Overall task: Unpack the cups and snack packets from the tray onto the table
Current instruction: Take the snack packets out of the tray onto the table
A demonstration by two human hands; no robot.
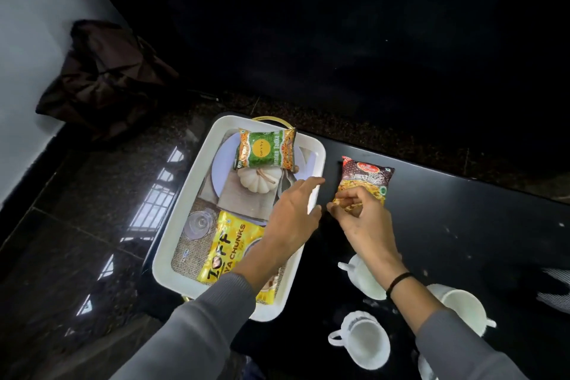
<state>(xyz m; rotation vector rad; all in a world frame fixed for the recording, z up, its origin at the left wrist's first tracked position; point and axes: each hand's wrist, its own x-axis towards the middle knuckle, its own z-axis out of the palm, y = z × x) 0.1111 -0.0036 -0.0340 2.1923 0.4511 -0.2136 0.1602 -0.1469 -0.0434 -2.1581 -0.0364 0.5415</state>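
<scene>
A white tray (172,244) sits on the black table (462,225). A green snack packet (265,149) lies at its far end and a yellow soya chunks packet (228,248) lies at its near end. My left hand (293,216) hovers over the tray's right rim with straight fingers and holds nothing. To the right of the tray, on the table, lies a brown-red mixture packet (365,177). My right hand (364,222) pinches its near edge. Three white cups (365,339), (462,307), (359,276) stand on the table near me. A clear glass (197,224) lies in the tray.
A dark crumpled bag (105,77) lies on the glossy dark floor at the far left, beside a white wall (27,40). A striped cloth (555,287) shows at the right edge of the table. The rim of another white cup (425,367) peeks out at the bottom.
</scene>
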